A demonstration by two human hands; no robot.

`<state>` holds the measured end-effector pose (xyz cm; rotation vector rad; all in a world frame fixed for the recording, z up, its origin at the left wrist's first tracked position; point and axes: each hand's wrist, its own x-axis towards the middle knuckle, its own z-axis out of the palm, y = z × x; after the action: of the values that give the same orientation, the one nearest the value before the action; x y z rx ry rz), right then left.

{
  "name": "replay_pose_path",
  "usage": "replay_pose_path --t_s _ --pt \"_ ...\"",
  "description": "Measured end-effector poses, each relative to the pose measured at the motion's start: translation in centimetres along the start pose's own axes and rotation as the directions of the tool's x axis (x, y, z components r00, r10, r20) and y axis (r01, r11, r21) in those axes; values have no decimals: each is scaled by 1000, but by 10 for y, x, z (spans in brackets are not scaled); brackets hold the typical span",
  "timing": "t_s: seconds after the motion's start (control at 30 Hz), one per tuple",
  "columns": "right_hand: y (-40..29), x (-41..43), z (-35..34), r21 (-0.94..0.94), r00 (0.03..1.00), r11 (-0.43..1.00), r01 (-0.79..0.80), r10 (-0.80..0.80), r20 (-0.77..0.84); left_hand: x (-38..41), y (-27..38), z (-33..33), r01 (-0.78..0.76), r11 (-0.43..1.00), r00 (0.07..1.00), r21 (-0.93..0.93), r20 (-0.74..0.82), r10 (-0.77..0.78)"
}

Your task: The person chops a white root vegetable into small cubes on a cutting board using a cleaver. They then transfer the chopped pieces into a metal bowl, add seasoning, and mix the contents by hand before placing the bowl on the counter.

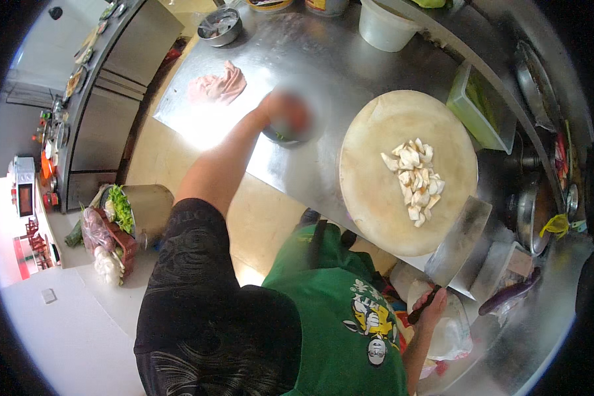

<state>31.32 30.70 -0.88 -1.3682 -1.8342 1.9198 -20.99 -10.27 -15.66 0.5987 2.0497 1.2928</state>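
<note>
My right hand point(429, 306) grips the dark handle of a cleaver point(459, 242), whose wide metal blade lies over the near right edge of a round chopping board point(371, 198). Chopped whitish chunks point(418, 178) are heaped on the board, right of its middle. My left hand point(279, 106) reaches out over a bowl point(283, 142) on the steel table point(326, 64). A blur covers this hand and much of the bowl; something red and a bit of green show there. Whether the fingers hold anything is hidden.
A pink cloth point(220, 86) and a metal bowl point(220, 27) lie beyond my left hand. A white bucket point(387, 27) stands at the far edge. Right of the board are a clear plastic container point(480, 109) and an eggplant point(510, 294). Vegetables point(121, 208) stand at the left.
</note>
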Motion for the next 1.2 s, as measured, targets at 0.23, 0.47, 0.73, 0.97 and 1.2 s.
replay_pose_path --t_s 0.23,0.47,0.73,0.97,1.2 --pt "-8 -4 10 3 999 1000 2 -2 -38 -42 98 -17 100 995 994 15 -34 -100" --pt "6 4 -7 -18 1000 1000 11 -11 5 -34 88 -21 99 830 994 548 -15 -109" --pt "-7 3 0 -32 995 998 58 -55 86 -40 162 81 21 874 903 486 -385 192" --pt "-54 3 -1 -147 975 984 97 -64 214 19 211 242 -323 807 881 494 -155 448" --pt "-46 61 6 -456 861 746 485 -316 398 -2 217 271 -198 752 853 629 -268 448"
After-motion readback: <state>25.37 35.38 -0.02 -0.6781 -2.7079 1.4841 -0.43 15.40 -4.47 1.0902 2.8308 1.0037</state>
